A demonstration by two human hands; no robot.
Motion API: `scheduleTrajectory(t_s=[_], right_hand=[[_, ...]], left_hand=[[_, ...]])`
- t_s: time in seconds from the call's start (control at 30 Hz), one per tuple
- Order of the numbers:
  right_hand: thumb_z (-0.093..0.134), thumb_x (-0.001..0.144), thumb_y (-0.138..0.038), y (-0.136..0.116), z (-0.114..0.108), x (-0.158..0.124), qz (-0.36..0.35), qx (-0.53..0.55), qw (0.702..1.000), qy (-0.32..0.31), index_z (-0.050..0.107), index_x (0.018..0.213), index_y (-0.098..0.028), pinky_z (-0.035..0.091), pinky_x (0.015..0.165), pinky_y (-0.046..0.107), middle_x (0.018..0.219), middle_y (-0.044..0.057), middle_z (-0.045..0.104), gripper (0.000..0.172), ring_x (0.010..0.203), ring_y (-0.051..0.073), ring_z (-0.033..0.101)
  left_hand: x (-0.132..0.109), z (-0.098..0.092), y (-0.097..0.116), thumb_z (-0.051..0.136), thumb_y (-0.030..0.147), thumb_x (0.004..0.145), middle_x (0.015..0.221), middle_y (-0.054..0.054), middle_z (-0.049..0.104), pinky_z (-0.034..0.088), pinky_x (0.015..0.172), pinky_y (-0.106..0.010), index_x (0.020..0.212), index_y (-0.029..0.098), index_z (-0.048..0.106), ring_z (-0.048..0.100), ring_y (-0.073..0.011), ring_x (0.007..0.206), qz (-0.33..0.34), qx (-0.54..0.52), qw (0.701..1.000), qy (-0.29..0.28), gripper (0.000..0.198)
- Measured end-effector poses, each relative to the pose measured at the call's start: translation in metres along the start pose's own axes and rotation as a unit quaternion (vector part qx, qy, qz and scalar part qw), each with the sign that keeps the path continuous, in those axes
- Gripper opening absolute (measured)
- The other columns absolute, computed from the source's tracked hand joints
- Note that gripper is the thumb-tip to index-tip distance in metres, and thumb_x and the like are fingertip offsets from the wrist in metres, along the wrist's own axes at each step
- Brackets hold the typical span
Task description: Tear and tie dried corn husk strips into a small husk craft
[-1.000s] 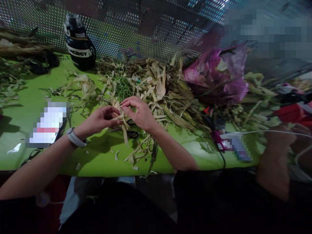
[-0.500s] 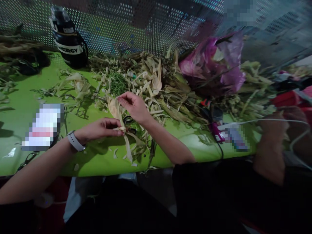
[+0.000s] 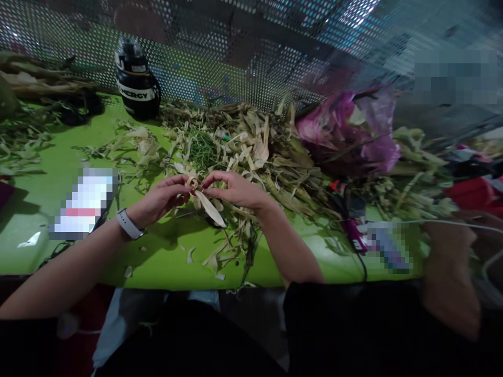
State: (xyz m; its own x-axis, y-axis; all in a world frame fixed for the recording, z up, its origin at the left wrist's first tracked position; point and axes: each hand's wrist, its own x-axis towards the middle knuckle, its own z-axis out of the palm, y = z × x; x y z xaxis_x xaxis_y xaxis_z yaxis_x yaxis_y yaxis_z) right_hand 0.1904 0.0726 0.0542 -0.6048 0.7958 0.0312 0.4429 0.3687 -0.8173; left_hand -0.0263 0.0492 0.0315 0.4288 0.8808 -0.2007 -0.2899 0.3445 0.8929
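Note:
Between my two hands is a pale, dry corn husk (image 3: 211,208), looped near the fingertips with a flat strip pointing down to the right. My left hand (image 3: 167,195), with a light watch band (image 3: 129,224) on its wrist, pinches the looped part. From the other side, the thumb and fingers of my right hand (image 3: 231,188) close on the same husk. Under the hands a dark object, partly hidden, lies on the green table (image 3: 157,256). Behind them spreads a heap of dry husks (image 3: 251,131) with thin green strands (image 3: 200,148) on it.
A black bottle (image 3: 137,89) stands at the back left by the perforated metal panel (image 3: 196,63). A phone (image 3: 84,204) lies left of my hands. To the right are a pink plastic bag (image 3: 346,133), a second phone (image 3: 389,248), a cable and another person's arm (image 3: 450,272).
My right hand has come down beside my left. The husk strip that stood upright between them is now looped, with one end pointing down right. The camera view has shifted slightly.

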Motion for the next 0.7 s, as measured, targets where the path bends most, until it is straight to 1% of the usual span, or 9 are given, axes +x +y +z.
scheduleTrajectory(t_s=[0.07, 0.1, 0.23, 0.3, 0.4, 0.47, 0.57, 0.63, 0.7], right_hand=[[0.063, 0.084, -0.042, 0.001, 0.002, 0.001, -0.006, -0.016, 1.000, 0.018, 0.066, 0.091, -0.017, 0.043, 0.087, 0.032, 0.095, 0.004, 0.068, 0.026, 0.091, 0.016, 0.061], [0.063, 0.085, -0.042, 0.001, 0.003, 0.001, -0.009, -0.018, 0.999, 0.027, 0.066, 0.090, -0.017, 0.043, 0.086, 0.032, 0.094, 0.004, 0.068, 0.025, 0.090, 0.016, 0.061], [0.059, 0.089, -0.038, -0.003, 0.009, 0.000, -0.032, -0.042, 0.997, 0.061, 0.063, 0.091, -0.017, 0.043, 0.081, 0.030, 0.092, 0.004, 0.066, 0.021, 0.086, 0.016, 0.060], [0.057, 0.090, -0.036, -0.006, 0.011, -0.001, -0.051, -0.074, 0.992, 0.089, 0.062, 0.091, -0.017, 0.043, 0.079, 0.030, 0.092, 0.004, 0.066, 0.020, 0.086, 0.017, 0.059], [0.056, 0.091, -0.034, -0.008, 0.013, -0.002, -0.079, -0.112, 0.982, 0.130, 0.062, 0.088, -0.018, 0.042, 0.079, 0.030, 0.090, 0.005, 0.066, 0.017, 0.086, 0.017, 0.059], [0.056, 0.091, -0.032, -0.007, 0.015, -0.001, -0.089, -0.132, 0.977, 0.141, 0.061, 0.087, -0.018, 0.042, 0.077, 0.030, 0.087, 0.004, 0.066, 0.016, 0.083, 0.017, 0.059], [0.056, 0.091, -0.030, -0.004, 0.017, 0.001, -0.100, -0.157, 0.971, 0.150, 0.061, 0.085, -0.019, 0.042, 0.075, 0.029, 0.083, 0.003, 0.065, 0.014, 0.079, 0.016, 0.058], [0.055, 0.092, -0.029, -0.004, 0.018, 0.002, -0.103, -0.169, 0.966, 0.164, 0.060, 0.085, -0.019, 0.042, 0.075, 0.030, 0.082, 0.002, 0.065, 0.014, 0.078, 0.016, 0.058], [0.054, 0.092, -0.029, -0.006, 0.018, 0.001, -0.106, -0.174, 0.961, 0.188, 0.060, 0.088, -0.019, 0.043, 0.076, 0.030, 0.085, 0.003, 0.065, 0.013, 0.081, 0.016, 0.058]], left_hand=[[0.000, 0.000, -0.002, 0.078, 0.028, 0.069, 0.077, 0.000, 0.062, 0.048, 0.057, -0.018, 0.077, 0.017, 0.064, 0.057, -0.0066, 0.063, 0.007, -0.004, 1.000, 0.008, 0.020], [-0.001, 0.000, -0.003, 0.078, 0.031, 0.070, 0.075, 0.000, 0.062, 0.047, 0.055, -0.017, 0.077, 0.016, 0.063, 0.056, -0.0064, 0.061, 0.012, 0.003, 1.000, 0.013, 0.022], [-0.002, 0.002, -0.003, 0.080, 0.036, 0.069, 0.062, 0.003, 0.059, 0.036, 0.043, -0.014, 0.084, 0.016, 0.060, 0.053, -0.0054, 0.051, 0.034, 0.065, 0.997, 0.019, 0.031], [-0.003, 0.001, -0.003, 0.079, 0.039, 0.071, 0.057, 0.004, 0.058, 0.031, 0.039, -0.015, 0.087, 0.016, 0.060, 0.049, -0.0047, 0.045, 0.032, 0.097, 0.995, 0.011, 0.034], [-0.002, -0.001, -0.002, 0.072, 0.045, 0.078, 0.051, 0.004, 0.057, 0.025, 0.037, -0.015, 0.081, 0.014, 0.061, 0.039, -0.0025, 0.037, 0.019, 0.144, 0.989, -0.020, 0.033], [-0.003, -0.001, -0.001, 0.069, 0.045, 0.081, 0.050, 0.003, 0.058, 0.026, 0.037, -0.015, 0.076, 0.014, 0.060, 0.038, -0.0020, 0.037, 0.017, 0.166, 0.985, -0.049, 0.033], [-0.004, -0.001, 0.001, 0.067, 0.043, 0.083, 0.053, 0.002, 0.060, 0.030, 0.040, -0.015, 0.072, 0.014, 0.060, 0.040, -0.0023, 0.040, 0.016, 0.191, 0.978, -0.080, 0.031], [-0.004, -0.002, 0.000, 0.068, 0.042, 0.082, 0.058, 0.001, 0.062, 0.036, 0.045, -0.016, 0.072, 0.014, 0.061, 0.046, -0.0035, 0.045, 0.020, 0.183, 0.980, -0.081, 0.030], [-0.002, -0.003, -0.001, 0.069, 0.042, 0.081, 0.065, -0.001, 0.066, 0.042, 0.052, -0.017, 0.076, 0.014, 0.064, 0.053, -0.0054, 0.052, 0.033, 0.153, 0.985, -0.066, 0.029]])
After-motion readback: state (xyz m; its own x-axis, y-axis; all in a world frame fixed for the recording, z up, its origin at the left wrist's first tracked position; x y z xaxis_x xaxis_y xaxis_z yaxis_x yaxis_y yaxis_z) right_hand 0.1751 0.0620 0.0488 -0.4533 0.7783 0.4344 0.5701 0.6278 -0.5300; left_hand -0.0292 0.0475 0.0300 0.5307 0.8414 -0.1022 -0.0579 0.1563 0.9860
